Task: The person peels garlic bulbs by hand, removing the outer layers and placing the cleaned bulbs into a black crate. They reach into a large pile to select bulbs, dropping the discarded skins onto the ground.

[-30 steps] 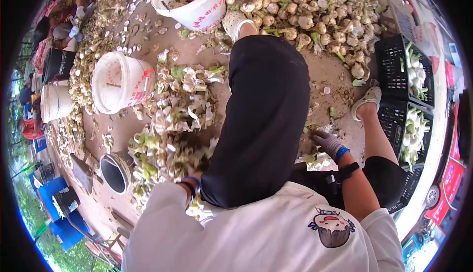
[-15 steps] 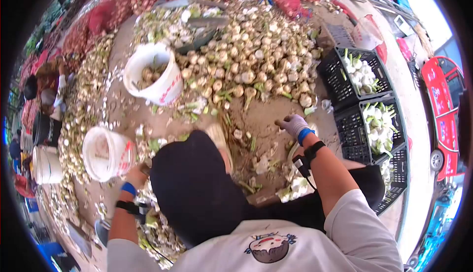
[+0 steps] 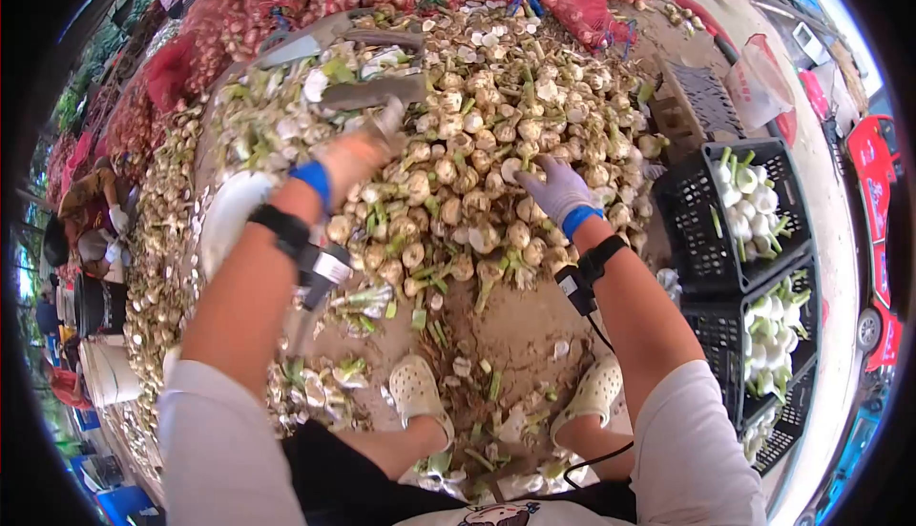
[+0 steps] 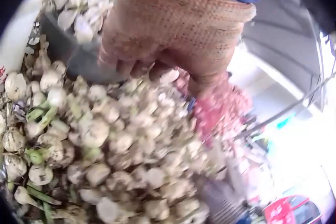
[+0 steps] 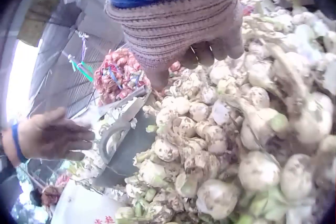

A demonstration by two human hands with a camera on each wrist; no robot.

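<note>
Garlic pile [image 3: 496,144] on the dirt ground [image 3: 506,335], ahead of both feet: round, knobbly bulbs, papery off-white skins smeared with soil, short green stalk stubs. Both hands in knit gloves with blue cuffs. Right hand [image 3: 553,187] rests on the pile's near slope, fingers curled down among the bulbs; actual grip not visible. Left hand [image 3: 353,159] hovers over the pile's left side, fingers loosely extended, holding nothing. Black lattice crates [image 3: 706,230] at right hold cleaner white bulbs.

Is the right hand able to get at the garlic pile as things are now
Probably yes. The right hand is already down on the top of the garlic pile, fingers among the bulbs, and nothing lies between them.
</note>
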